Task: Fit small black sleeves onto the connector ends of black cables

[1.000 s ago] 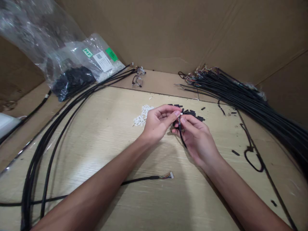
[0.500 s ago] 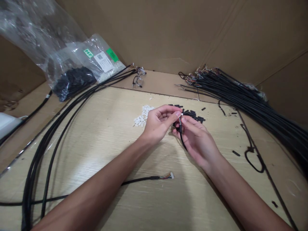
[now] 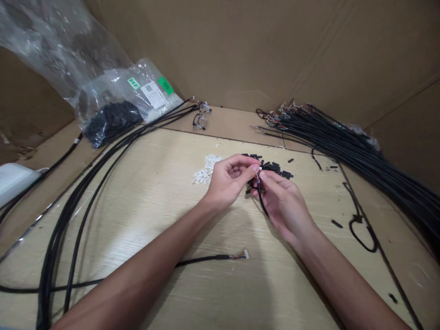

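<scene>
Pinched between the thumb and forefinger of my left hand [image 3: 228, 181] is a small white connector [image 3: 260, 168]. Thin coloured wires run from it into a black cable [image 3: 263, 202]. My right hand [image 3: 285, 201] is closed around the wire end of that cable, its thumb and fingertip close to the connector. Behind the left fingers lies a pile of white connector housings [image 3: 205, 170]. Short black sleeves [image 3: 278, 170] are heaped beyond both hands, partly covered by them. Below the hands, another cable end with a white connector [image 3: 245, 254] rests on the board.
Black cables [image 3: 57, 229] curve along the left side. A thick bundle of cables with bare wire ends [image 3: 330, 128] lies at the right. Clear plastic bags [image 3: 113, 121] of black and white parts stand at the back left, near glasses [image 3: 201, 120]. Cardboard walls [image 3: 233, 50] enclose the back.
The whole view has shifted slightly, with the background lower in the frame. Both hands keep their grip on the connector and cable, with only small finger movements.
</scene>
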`<state>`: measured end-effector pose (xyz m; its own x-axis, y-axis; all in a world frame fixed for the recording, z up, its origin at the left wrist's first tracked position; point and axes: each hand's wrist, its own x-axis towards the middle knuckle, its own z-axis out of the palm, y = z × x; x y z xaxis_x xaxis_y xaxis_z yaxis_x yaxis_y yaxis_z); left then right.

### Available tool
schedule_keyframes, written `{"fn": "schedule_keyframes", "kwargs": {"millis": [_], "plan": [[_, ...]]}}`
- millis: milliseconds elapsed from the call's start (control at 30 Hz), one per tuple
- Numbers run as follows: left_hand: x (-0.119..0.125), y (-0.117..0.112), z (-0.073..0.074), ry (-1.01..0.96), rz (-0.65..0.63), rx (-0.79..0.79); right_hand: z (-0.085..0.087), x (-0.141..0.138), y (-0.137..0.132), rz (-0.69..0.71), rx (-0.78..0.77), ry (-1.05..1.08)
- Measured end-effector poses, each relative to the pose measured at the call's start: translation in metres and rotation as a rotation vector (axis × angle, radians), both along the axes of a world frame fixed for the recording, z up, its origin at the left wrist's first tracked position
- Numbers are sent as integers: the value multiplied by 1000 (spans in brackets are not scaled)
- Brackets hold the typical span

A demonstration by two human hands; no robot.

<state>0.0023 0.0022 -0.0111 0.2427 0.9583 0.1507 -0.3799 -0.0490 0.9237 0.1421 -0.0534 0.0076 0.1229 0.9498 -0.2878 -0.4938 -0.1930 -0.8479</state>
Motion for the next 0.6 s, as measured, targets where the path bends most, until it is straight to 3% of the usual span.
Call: {"fn": "schedule_keyframes", "kwargs": {"millis": [233, 600], "plan": [[1, -1, -1, 3, -6, 3, -2, -2, -1, -82, 97, -135], [1, -2, 0, 0, -24, -27, -2, -1, -2, 39, 135, -106]]}}
